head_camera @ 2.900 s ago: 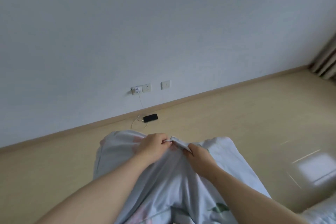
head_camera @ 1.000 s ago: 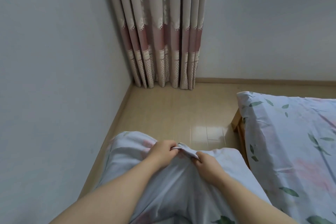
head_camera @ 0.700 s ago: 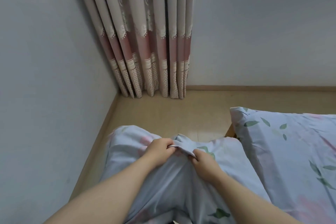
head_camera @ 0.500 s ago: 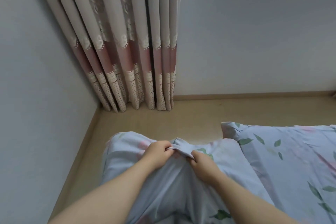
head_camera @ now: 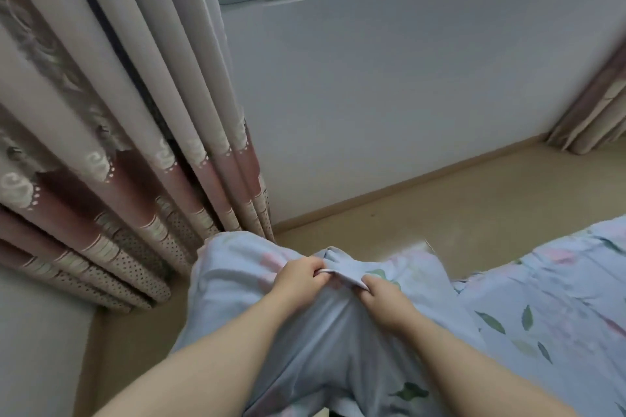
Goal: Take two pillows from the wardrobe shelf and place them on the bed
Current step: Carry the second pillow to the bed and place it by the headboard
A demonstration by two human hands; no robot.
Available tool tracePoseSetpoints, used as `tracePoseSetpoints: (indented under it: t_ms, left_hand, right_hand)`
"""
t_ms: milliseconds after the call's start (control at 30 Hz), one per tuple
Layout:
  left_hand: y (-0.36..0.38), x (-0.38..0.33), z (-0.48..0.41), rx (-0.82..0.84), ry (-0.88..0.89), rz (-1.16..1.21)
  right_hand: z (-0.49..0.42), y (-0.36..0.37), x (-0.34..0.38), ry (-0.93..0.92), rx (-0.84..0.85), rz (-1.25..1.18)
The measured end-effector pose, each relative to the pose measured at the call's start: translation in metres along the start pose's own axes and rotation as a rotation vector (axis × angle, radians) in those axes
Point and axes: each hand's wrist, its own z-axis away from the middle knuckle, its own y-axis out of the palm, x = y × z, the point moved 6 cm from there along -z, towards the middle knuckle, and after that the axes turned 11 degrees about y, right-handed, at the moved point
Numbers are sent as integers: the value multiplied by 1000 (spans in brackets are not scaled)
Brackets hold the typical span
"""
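Note:
I carry a pale blue pillow (head_camera: 338, 332) with pink flowers and green leaves in front of my body. My left hand (head_camera: 298, 281) and my right hand (head_camera: 384, 301) each grip a bunched fold of its cover near the top middle, close together. The pillow hangs above the floor, its right edge next to the bed (head_camera: 548, 298), which is covered in a matching floral sheet at the right. Whether a second pillow lies under the first I cannot tell.
A beige and pink curtain (head_camera: 111, 132) hangs at the left, close to the pillow. A white wall (head_camera: 389, 88) under a window sill faces me. Wooden floor (head_camera: 457, 203) runs between wall and bed. Another curtain (head_camera: 596, 112) hangs at the far right.
My view has swung right, from the wall with sockets past the curtain corner toward the window wall and bed. Both hands keep the same grip on the pillow.

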Motion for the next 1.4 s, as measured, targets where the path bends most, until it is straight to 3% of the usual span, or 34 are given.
tracePoseSetpoints:
  t_ms: [200, 500, 933, 1400]
  left_hand:
    - [-33, -25, -148, 12, 32, -56]
    - [-50, -104, -330, 104, 169, -82]
    - [-13, -237, -615, 309, 358, -8]
    - [102, -425, -751, 524, 513, -6]
  right_hand:
    - [-122, -79, -3, 58, -53, -10]
    - [-233, -222, -28, 134, -136, -25]
    - [-390, -405, -136, 435, -314, -267]
    - [-425, -545, -313, 671, -384, -461]
